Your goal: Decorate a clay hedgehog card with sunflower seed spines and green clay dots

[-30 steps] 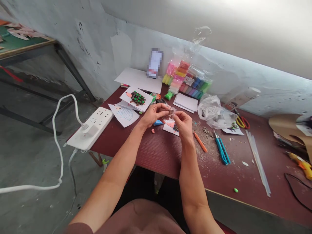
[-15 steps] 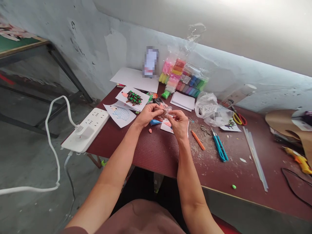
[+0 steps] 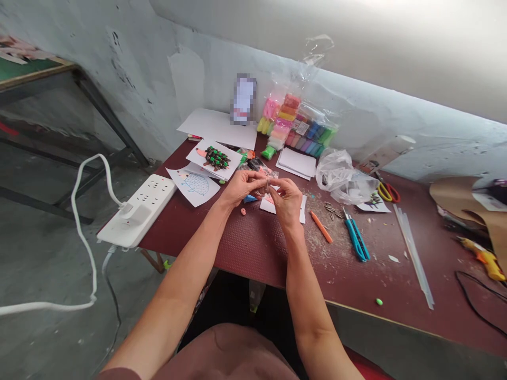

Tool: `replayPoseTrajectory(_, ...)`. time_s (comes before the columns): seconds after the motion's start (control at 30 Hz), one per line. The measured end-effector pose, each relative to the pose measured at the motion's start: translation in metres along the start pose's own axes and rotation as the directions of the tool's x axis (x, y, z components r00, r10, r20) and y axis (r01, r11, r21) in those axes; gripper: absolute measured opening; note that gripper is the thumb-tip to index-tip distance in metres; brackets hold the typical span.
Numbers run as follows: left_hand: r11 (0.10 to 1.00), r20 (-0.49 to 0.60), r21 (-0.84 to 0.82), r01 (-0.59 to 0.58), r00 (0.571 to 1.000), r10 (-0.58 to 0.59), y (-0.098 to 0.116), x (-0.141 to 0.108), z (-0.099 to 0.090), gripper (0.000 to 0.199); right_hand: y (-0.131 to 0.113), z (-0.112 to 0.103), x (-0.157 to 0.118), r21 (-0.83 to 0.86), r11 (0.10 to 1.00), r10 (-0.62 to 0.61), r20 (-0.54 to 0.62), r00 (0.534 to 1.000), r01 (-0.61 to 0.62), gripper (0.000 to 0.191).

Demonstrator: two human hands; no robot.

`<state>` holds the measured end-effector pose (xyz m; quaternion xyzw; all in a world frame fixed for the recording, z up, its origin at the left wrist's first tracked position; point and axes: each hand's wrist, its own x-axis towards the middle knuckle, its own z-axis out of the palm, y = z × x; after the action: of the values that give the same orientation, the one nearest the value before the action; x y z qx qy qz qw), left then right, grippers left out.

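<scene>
In the head view, the left hand [image 3: 242,188] and right hand [image 3: 288,198] pinch a small clear packet [image 3: 264,189] between their fingertips, its contents too small to tell. It is above the counter [image 3: 253,243], near an orange stick [image 3: 321,227].

Both bare forearms reaching forward, left hand [image 3: 242,187] and right hand [image 3: 288,198] close together, fingertips pinched, apparently touching
</scene>
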<state>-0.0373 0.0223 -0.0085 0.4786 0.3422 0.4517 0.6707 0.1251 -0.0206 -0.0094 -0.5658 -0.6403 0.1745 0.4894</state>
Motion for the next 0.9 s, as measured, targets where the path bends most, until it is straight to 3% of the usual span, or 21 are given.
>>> replayPoseTrajectory(0.2, 0.999, -0.025, 0.046, -0.016, 1.000, 0.017, 0.000, -0.001, 0.003, 0.054, 0.001, 0.002, -0.001, -0.171, 0.980, -0.099, 0.040, 0.994, 0.104, 0.007)
replayPoseTrajectory(0.4, 0.998, -0.020, 0.064, -0.027, 0.999, 0.029, 0.001, -0.001, 0.003, 0.048, -0.003, 0.006, -0.004, -0.299, 0.941, -0.164, 0.002, 0.986, 0.157, 0.007)
replayPoseTrajectory(0.5, 0.995, -0.026, 0.089, -0.033, 0.999, 0.035, 0.001, 0.000, 0.001, 0.042, -0.007, 0.005, -0.005, -0.248, 0.961, -0.142, -0.050, 0.989, 0.126, 0.007)
replayPoseTrajectory(0.63, 0.966, -0.107, 0.255, -0.054, 0.991, 0.084, -0.002, 0.006, -0.008, 0.025, -0.010, -0.002, -0.001, 0.017, 1.000, 0.012, -0.175, 0.984, -0.009, 0.005)
replayPoseTrajectory(0.7, 0.897, -0.143, 0.439, -0.052, 0.981, 0.127, -0.006, 0.009, -0.016, 0.014, -0.009, -0.007, 0.002, 0.159, 0.986, 0.087, -0.217, 0.972, -0.053, 0.011)
replayPoseTrajectory(0.77, 0.767, -0.169, 0.640, -0.054, 0.963, 0.209, -0.011, 0.011, -0.022, 0.006, -0.007, -0.012, 0.005, 0.251, 0.966, 0.123, -0.226, 0.966, -0.064, 0.018)
replayPoseTrajectory(0.9, 0.513, -0.111, 0.853, -0.093, 0.929, 0.353, -0.014, 0.010, -0.022, 0.016, -0.001, -0.020, 0.005, 0.272, 0.958, 0.158, -0.243, 0.957, -0.089, 0.026)
